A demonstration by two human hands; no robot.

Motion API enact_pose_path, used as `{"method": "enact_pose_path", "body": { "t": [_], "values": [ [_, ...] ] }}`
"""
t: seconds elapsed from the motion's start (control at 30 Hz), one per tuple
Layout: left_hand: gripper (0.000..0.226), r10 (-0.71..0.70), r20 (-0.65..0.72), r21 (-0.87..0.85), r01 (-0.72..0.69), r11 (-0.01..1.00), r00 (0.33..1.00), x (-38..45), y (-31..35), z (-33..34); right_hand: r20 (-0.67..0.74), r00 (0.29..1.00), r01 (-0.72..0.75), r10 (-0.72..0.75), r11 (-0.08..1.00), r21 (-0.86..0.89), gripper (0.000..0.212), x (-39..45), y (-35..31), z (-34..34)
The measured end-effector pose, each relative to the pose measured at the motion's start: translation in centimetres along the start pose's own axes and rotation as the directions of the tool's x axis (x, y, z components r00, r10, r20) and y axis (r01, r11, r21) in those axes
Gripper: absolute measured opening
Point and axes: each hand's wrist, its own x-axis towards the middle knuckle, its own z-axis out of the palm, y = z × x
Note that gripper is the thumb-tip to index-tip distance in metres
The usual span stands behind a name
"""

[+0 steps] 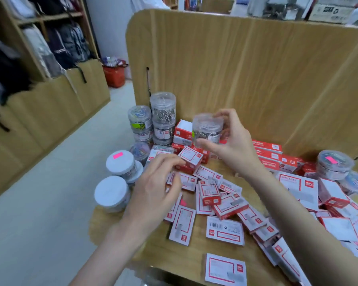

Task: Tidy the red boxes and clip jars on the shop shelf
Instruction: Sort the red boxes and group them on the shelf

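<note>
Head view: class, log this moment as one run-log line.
right hand: holds clip jar aloft | left hand: fingers on red box | other boxes: scattered on shelf

You can read little here. A white brand mark, apparently "deli", stands in a red square on the large red-and-white box (297, 186) at right and on the front box (226, 269). A barcode, digits illegible, stands on a flat box (225, 230). The pink stickers on the jar lid (120, 163) and right-hand jar (334, 165) are unreadable.

Box labels (225, 269) blurred, unreadable
</note>
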Motion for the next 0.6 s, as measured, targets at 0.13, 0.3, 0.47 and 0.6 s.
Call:
{"method": "enact_pose_path", "body": {
  "t": [0.13,0.3,0.47,0.6],
  "values": [
    [0.026,0.001,-0.038,0.161,0.006,0.987,0.999,0.2,-1.6,-1.0,-0.017,0.998,0.064,-0.062,0.994,0.094,0.054,3.5,-2.4,2.4],
    [0.023,-0.003,-0.037,0.301,0.014,0.954,0.999,0.2,-3.2,-0.8,-0.117,0.979,0.177,-0.166,0.98,0.089,0.055,8.9,-5.2,5.3],
    [0.022,-0.04,-0.059,0.279,0.054,0.959,0.997,0.0,-3.7,-0.7,-0.119,0.964,0.22,-0.237,0.965,-0.14,0.056,9.8,-4.2,7.6],
    [0.023,-0.072,-0.053,0.266,0.083,0.96,0.996,0.2,-4.3,-0.8,-0.164,0.958,0.199,-0.234,0.959,-0.204,0.059,9.9,-4.6,7.1]
  ]
}}
